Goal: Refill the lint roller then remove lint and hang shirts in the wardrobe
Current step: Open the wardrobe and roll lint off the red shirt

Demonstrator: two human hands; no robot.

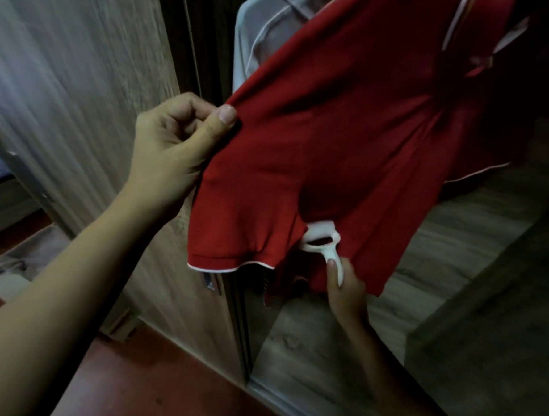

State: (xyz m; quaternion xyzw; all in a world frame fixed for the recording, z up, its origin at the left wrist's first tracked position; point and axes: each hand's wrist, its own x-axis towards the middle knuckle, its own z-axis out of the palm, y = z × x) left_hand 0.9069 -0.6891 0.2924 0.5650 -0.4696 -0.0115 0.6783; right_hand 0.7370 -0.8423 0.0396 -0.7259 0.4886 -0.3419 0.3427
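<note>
Our left hand [174, 143] pinches the red shirt [351, 132] at its left edge, thumb against curled fingers; our right hand [347, 289] grips the white lint roller [324, 243] by the handle, roller head against the shirt's lower front near the hem. Grey garment [268, 30] hangs just behind the shirt, wooden wardrobe door [82, 67] left of it

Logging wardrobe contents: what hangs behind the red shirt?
A grey garment with white piping shows behind the red shirt; the shirt covers its right and lower parts.
</note>
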